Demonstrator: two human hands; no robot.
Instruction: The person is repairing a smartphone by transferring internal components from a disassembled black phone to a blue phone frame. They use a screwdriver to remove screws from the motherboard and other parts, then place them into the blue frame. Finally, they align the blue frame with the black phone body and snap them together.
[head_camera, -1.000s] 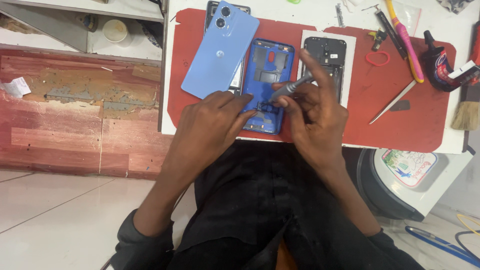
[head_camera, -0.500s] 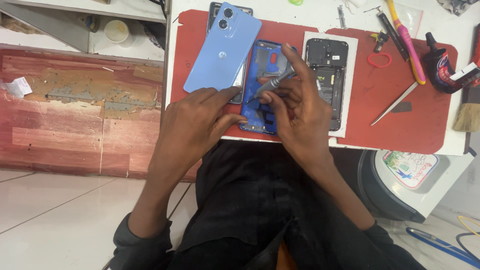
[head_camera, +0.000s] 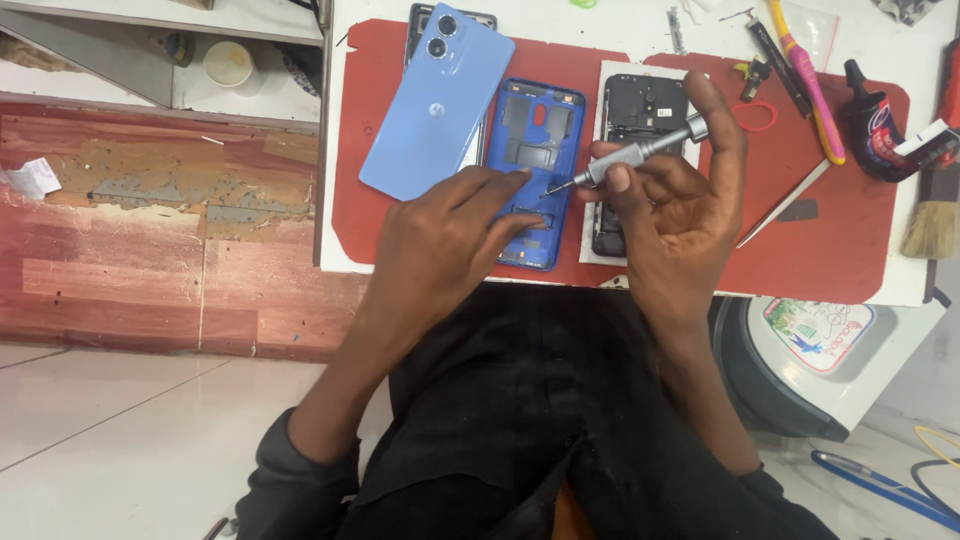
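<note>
My right hand (head_camera: 672, 215) grips a small grey precision screwdriver (head_camera: 640, 152), its tip pointing left just above the blue phone frame (head_camera: 535, 130) lying on the red work mat (head_camera: 850, 230). My left hand (head_camera: 440, 240) rests on the lower part of that frame, fingertips pressing it down. A light blue phone back cover (head_camera: 435, 100) lies tilted to the left of the frame. A black opened phone body (head_camera: 640, 105) on a white sheet sits to the right, partly hidden by my right hand.
Tools line the mat's right side: a pink and yellow handled tool (head_camera: 805, 80), a black glue bottle (head_camera: 872, 125), a brush (head_camera: 935, 215), a thin metal pry tool (head_camera: 785, 200), a red ring (head_camera: 755, 117). A round white appliance (head_camera: 820, 350) stands below the bench.
My right hand has lifted off the blue frame and swung right, raising the screwdriver above it. My left hand slid slightly down the frame.
</note>
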